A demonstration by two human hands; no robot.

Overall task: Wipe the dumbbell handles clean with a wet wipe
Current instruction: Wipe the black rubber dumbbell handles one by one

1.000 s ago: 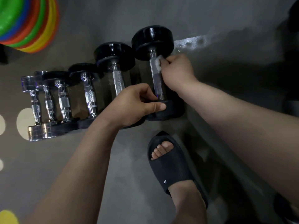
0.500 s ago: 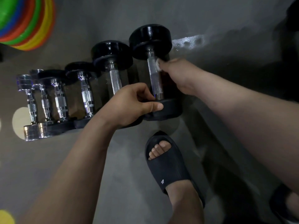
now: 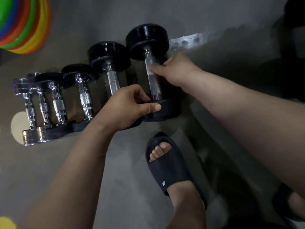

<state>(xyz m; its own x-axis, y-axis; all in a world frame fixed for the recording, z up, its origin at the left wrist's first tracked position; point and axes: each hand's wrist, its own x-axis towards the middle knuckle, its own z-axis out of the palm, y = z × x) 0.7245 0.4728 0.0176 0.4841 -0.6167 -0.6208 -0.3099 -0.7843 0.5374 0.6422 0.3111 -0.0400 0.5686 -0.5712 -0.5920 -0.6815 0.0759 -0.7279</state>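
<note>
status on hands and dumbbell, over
Right hand grips white wet wipe round knurled chrome handle of largest black dumbbell. Left hand holds its near end weight. Nothing blocks the handle.

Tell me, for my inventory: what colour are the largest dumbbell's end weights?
Black: the end weights show best in the head view.

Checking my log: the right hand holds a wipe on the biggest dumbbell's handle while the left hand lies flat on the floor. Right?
Not quite. In the head view the left hand grips the near black head of that dumbbell; it is not lying flat. The right hand does hold the wipe on its handle.
</note>
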